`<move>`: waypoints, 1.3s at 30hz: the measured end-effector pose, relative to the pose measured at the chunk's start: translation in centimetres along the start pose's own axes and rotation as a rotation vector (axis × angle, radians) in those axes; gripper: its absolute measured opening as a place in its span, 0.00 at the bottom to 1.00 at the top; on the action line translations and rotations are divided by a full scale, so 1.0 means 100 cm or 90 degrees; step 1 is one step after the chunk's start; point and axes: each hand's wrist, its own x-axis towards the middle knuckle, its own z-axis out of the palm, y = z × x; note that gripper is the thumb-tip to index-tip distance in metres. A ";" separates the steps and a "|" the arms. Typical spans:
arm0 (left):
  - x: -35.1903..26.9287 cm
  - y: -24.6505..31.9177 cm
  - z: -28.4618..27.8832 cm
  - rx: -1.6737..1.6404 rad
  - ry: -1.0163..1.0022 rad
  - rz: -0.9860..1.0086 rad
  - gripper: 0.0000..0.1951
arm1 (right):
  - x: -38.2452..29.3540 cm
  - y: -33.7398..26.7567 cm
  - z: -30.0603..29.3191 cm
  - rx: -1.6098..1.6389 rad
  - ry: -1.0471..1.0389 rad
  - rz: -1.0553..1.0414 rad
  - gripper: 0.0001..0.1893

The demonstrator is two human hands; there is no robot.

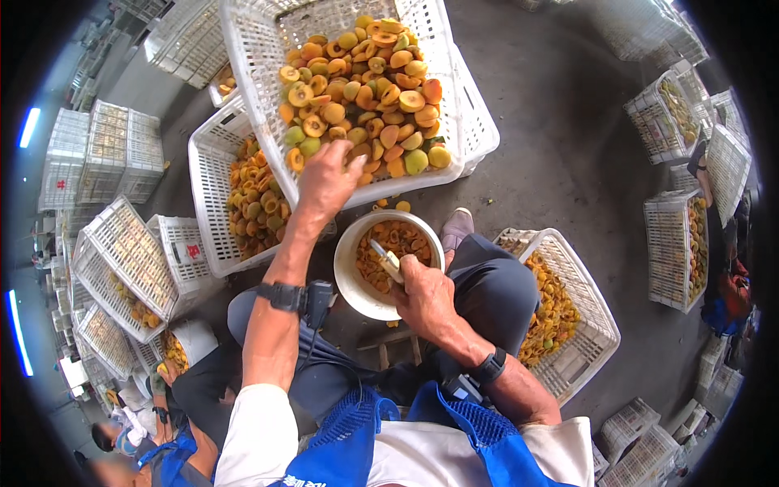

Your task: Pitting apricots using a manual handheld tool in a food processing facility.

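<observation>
My left hand (331, 176) is at the near edge of a white plastic crate (398, 185) of halved, pitted-looking orange and green apricots (365, 97). Its fingers are over the fruit; whether they grip a piece cannot be told. In my right hand (426, 292) is a small knife (386, 259) with a pale handle, its blade pointing up and left. The knife is above a round white bucket (344, 286) partly filled with cut fruit pieces (395, 240), which stands between my knees.
A crate of apricots (204, 201) stands at left, partly under the upper crate. Another crate (599, 347) with cut fruit is beside my right knee. Stacked crates (125, 262) line the left. People sit at lower left; a person's arm shows at far right.
</observation>
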 end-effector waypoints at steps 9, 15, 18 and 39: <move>0.054 0.009 0.061 0.111 -0.080 0.032 0.20 | 0.001 -0.009 -0.010 0.072 -0.006 0.025 0.13; 0.012 0.016 0.019 -0.555 -0.088 -0.225 0.17 | 0.003 -0.001 -0.023 0.331 0.101 0.050 0.13; -0.035 0.042 -0.014 -0.632 -0.077 -0.204 0.16 | 0.010 0.006 -0.025 0.433 0.129 0.065 0.14; -0.136 0.049 0.002 -0.929 -0.230 -0.392 0.33 | 0.022 -0.010 -0.016 0.307 0.114 -0.019 0.16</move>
